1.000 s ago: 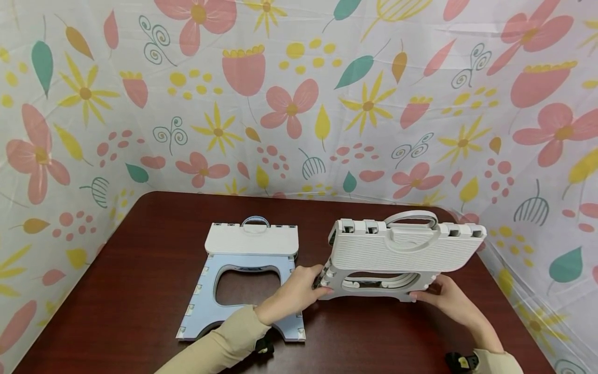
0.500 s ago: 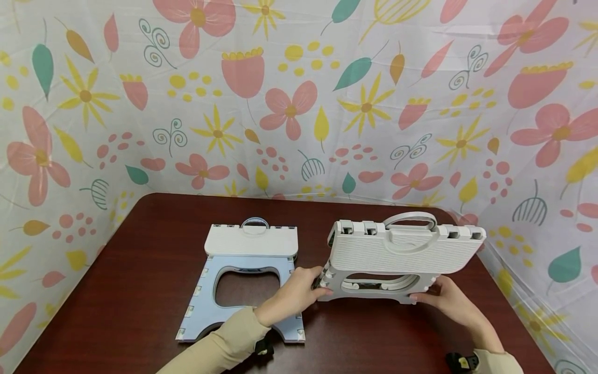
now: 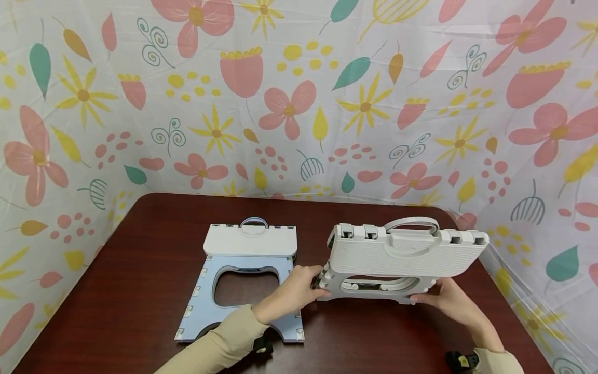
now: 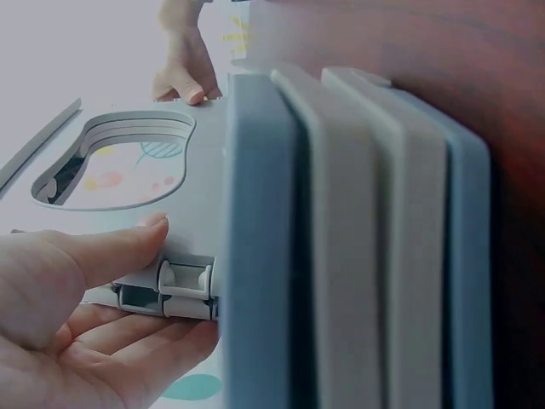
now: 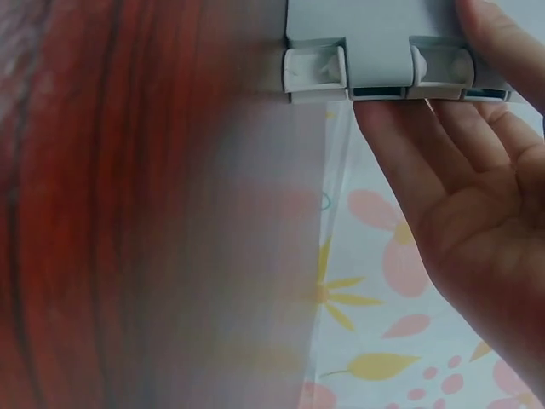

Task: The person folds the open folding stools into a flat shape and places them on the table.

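A grey-white folding step stool [image 3: 420, 259] stands on its lower edge at the right of the table, folded, its looped carry handle [image 3: 413, 223] at the top. My left hand [image 3: 299, 285] grips its left hinged edge, thumb in front and fingers behind, as the left wrist view also shows. On the opposite edge my right hand [image 3: 444, 301] holds the lower corner; in the right wrist view its fingers [image 5: 443, 141] lie along the hinges. To the left, a blue and white folding stool [image 3: 249, 241] lies flat, partly covered by my left forearm.
The dark red wooden table [image 3: 140, 270] has a rounded back edge. A flower-patterned sheet [image 3: 280, 104] hangs behind it and along both sides. Each wrist wears a black strap, and the sleeves [image 3: 229, 337] are beige.
The upper panel of the grey-white stool has tipped slightly toward me, and its top edge sits a little lower. Both hands keep their grip in nearly the same place.
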Demonstrator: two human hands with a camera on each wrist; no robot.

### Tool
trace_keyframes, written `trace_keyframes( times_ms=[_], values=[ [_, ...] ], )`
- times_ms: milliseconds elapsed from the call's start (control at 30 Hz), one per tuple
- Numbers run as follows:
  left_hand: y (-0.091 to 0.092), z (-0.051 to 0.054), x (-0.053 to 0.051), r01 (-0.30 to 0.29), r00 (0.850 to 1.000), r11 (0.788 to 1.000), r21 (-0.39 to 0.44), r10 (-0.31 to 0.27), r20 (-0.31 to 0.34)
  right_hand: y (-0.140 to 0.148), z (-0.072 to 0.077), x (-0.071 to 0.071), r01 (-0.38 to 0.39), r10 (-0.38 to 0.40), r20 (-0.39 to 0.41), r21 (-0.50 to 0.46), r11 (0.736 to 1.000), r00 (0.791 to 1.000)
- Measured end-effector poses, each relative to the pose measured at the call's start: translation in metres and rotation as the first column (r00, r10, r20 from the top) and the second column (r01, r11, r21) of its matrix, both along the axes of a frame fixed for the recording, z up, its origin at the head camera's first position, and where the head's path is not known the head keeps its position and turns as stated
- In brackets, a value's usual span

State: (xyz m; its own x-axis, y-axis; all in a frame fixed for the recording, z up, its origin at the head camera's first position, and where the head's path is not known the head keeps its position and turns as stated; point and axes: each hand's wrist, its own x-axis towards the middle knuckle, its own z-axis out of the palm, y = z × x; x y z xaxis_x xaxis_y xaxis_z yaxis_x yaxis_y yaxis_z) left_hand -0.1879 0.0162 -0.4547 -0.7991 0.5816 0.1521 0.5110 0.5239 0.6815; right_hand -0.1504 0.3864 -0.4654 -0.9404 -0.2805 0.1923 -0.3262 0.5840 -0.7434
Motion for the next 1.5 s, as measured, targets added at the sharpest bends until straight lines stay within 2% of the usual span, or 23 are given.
trace_keyframes(
  times_ms=[200,367,533,800,1200,1500],
  values=[
    [-0.002,-0.003,-0.001,0.031,0.998,0.997,0.069,-0.034,0.054,0.002,0.001,0.000,-0.027,0.027,-0.005,-0.010,1.000,1.000],
    [-0.003,-0.004,-0.003,0.031,0.999,0.993,0.118,-0.036,0.038,0.003,0.003,-0.002,-0.084,0.084,-0.025,-0.022,0.996,0.996],
    [-0.003,-0.002,-0.002,0.018,0.999,0.990,0.137,-0.024,0.044,0.003,0.004,-0.004,-0.093,0.092,-0.046,-0.021,0.995,0.995],
    [-0.003,-0.001,0.000,-0.008,0.998,0.989,0.149,-0.002,0.069,0.001,0.005,-0.002,-0.073,0.073,-0.036,-0.002,0.997,0.997],
    [-0.004,0.003,0.002,-0.007,0.996,0.977,0.212,-0.011,0.087,-0.003,0.013,0.004,-0.012,0.014,-0.042,0.057,0.998,0.999],
    [-0.003,0.006,0.004,-0.031,0.997,0.981,0.189,0.017,0.080,-0.006,0.016,0.008,0.022,-0.015,-0.065,0.109,0.994,0.998]
  ],
)
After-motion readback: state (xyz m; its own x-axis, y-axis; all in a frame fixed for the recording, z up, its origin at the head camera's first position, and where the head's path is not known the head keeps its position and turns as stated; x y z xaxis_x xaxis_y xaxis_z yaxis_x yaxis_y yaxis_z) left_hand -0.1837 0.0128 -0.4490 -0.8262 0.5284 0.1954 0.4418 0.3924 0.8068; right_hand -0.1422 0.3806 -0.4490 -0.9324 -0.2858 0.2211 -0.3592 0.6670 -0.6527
